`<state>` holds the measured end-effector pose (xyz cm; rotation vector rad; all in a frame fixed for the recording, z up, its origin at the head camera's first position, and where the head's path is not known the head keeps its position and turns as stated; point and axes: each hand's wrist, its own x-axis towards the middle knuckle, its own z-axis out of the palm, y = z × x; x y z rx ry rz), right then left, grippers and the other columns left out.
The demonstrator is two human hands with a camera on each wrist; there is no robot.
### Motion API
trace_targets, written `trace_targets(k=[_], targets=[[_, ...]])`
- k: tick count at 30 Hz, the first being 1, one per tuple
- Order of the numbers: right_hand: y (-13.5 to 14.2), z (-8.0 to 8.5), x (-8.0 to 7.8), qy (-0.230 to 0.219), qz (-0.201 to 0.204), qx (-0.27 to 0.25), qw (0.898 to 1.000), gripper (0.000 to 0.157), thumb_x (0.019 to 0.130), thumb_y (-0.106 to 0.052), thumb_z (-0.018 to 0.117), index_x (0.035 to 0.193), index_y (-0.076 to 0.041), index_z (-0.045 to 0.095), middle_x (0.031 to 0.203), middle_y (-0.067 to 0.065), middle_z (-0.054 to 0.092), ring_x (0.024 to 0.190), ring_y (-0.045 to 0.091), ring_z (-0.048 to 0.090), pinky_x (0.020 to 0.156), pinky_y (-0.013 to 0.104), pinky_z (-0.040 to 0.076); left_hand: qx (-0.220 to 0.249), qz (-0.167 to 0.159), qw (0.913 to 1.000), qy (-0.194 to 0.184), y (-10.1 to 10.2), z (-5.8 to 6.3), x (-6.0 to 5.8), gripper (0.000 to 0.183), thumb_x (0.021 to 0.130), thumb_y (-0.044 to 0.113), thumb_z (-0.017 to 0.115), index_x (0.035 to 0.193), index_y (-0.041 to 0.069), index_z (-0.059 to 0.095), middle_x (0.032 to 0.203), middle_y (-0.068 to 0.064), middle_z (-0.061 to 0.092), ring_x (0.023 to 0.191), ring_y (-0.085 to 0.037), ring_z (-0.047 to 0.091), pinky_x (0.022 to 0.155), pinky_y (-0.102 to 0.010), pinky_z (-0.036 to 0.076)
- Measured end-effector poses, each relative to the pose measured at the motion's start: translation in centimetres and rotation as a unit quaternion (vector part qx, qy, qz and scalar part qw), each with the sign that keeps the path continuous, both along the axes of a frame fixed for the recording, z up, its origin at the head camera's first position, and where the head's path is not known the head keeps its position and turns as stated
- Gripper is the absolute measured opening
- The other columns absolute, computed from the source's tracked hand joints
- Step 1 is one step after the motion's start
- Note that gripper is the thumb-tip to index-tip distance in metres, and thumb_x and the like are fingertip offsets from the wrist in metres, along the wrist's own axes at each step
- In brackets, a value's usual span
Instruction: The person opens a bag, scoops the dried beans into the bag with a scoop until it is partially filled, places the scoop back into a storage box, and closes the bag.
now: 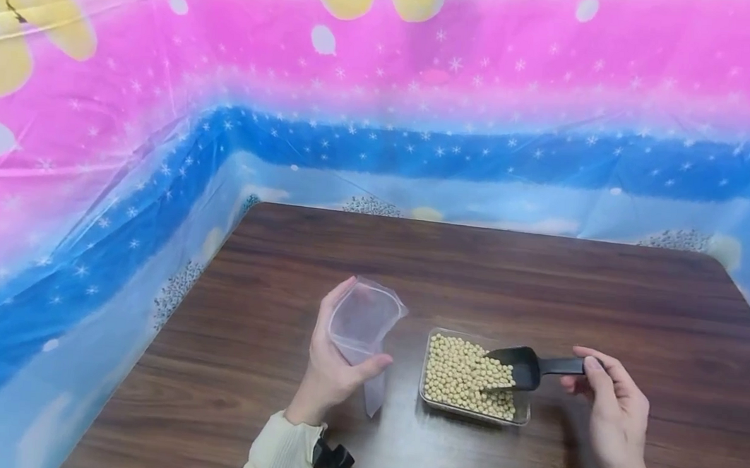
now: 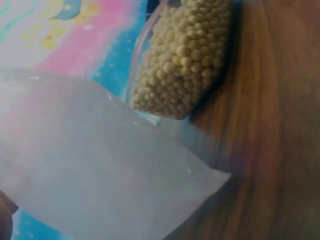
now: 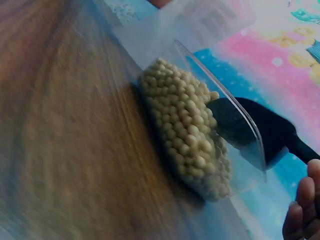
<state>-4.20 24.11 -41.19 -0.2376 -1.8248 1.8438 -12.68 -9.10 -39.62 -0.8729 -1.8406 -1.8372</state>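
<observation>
A clear plastic box (image 1: pixel 475 411) full of round, pale yellow beans (image 1: pixel 459 373) rests on the table. In my right hand (image 1: pixel 617 409) is a black scoop (image 1: pixel 527 369), pinched by its handle between thumb and fingers. The scoop's front edge is sunk among the beans, with some lying on its lip. To the left of the box, my left hand (image 1: pixel 336 377) holds a translucent plastic bag (image 1: pixel 367 315), its mouth spread and facing up. In the left wrist view the bag (image 2: pixel 100 160) looks slack, and I see no beans in it.
The dark wooden table (image 1: pixel 475 267) has rounded far corners. A pink and blue patterned cloth (image 1: pixel 418 148) hangs behind it and along its left side. A black strap piece (image 1: pixel 334 458) sits at my left sleeve (image 1: pixel 284 445).
</observation>
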Motion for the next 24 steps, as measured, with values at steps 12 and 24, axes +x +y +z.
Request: trace_targets(k=[12,24], targets=[[0.3,-1.6,-0.1,-0.033,0.108,-0.15,0.982,0.026,0.104,-0.016,0.046,0.109,0.002,0.064,0.072,0.006,0.066,0.066,0.015,0.062,0.061,0.025,0.052,-0.103,0.01,0.9944,0.017,0.8,2.5,1.7,0.109,0.06,0.019,0.091,0.146,-0.005,0.028,0.129,-0.024,0.047,0.109,-0.043,0.051,0.088,-0.053,0.049],[2.0,-1.7,-0.7,0.013,0.242,-0.329,0.913,0.03,0.106,-0.013,0.037,0.112,0.0,0.064,0.083,0.011,0.066,0.077,0.018,0.061,0.069,0.027,0.052,-0.137,-0.014,0.99,0.032,0.8,-0.4,0.3,0.107,0.068,0.032,0.087,0.151,0.006,0.026,0.138,-0.014,0.044,0.114,-0.034,0.05,0.088,-0.051,0.05]])
